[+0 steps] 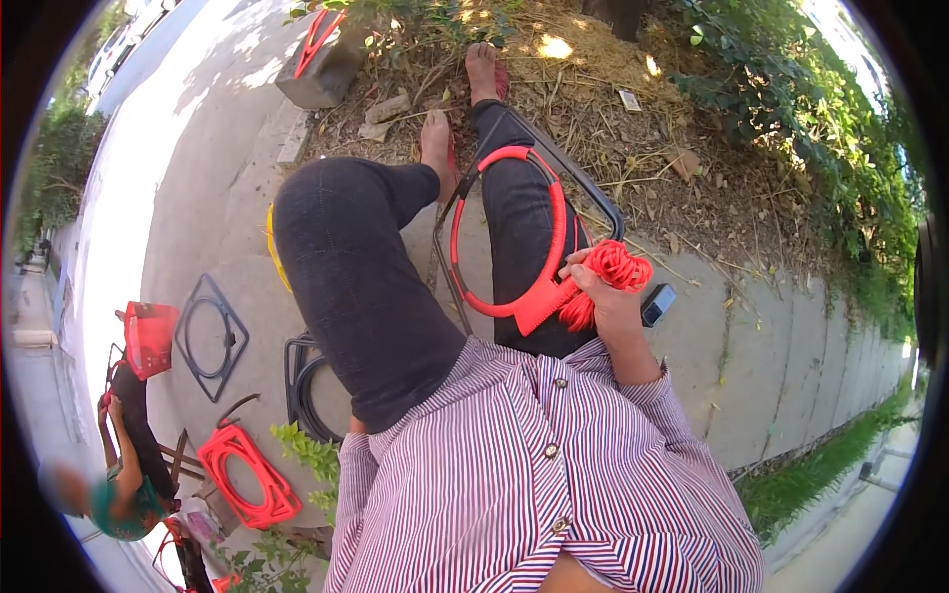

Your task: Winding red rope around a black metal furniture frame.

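Observation:
My right hand (606, 299) is closed around a looped bundle of red cord (623, 263), with some strands hanging below the fingers. Beside it, across my legs, rests a black metal frame (585, 181) with a ring (558, 232) set inside. Red cord is wound tightly over much of that ring, with dark stretches left between. At its near end, a broad red-wrapped joint (539, 303) lies against my lap. Only a sliver of my left hand (357, 425) shows beside my thigh; its fingers are hidden.
A small dark device (657, 304) lies right of my hand. On the left pavement are a bare black frame (237, 338), another black frame (293, 381) and a red-wrapped one (282, 502). Another person (129, 479) works at far left. A concrete block (321, 84) stands ahead.

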Available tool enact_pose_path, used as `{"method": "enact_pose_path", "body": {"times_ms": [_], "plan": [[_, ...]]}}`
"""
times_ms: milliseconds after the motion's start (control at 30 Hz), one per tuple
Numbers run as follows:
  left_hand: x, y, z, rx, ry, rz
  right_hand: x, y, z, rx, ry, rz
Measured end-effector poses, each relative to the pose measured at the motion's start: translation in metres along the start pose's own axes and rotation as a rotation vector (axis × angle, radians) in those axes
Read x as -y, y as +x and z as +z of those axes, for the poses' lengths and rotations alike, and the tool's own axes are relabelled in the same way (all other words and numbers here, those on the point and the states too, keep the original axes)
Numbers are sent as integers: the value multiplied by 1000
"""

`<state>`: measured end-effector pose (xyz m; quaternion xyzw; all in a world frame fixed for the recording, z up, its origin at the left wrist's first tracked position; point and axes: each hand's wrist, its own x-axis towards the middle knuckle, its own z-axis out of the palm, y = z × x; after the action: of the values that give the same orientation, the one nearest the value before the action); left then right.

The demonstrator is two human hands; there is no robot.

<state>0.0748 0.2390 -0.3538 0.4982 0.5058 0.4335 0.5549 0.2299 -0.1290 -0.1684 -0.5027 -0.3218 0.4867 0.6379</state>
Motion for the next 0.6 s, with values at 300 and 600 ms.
{"method": "enact_pose_path", "body": {"times_ms": [300,600], "plan": [[110,-204,-93,-218,312,-391,-1,5,3,52,-21,56],[133,-357,-187,-250,301,-690,5,0,13,40,-72,56]]}}
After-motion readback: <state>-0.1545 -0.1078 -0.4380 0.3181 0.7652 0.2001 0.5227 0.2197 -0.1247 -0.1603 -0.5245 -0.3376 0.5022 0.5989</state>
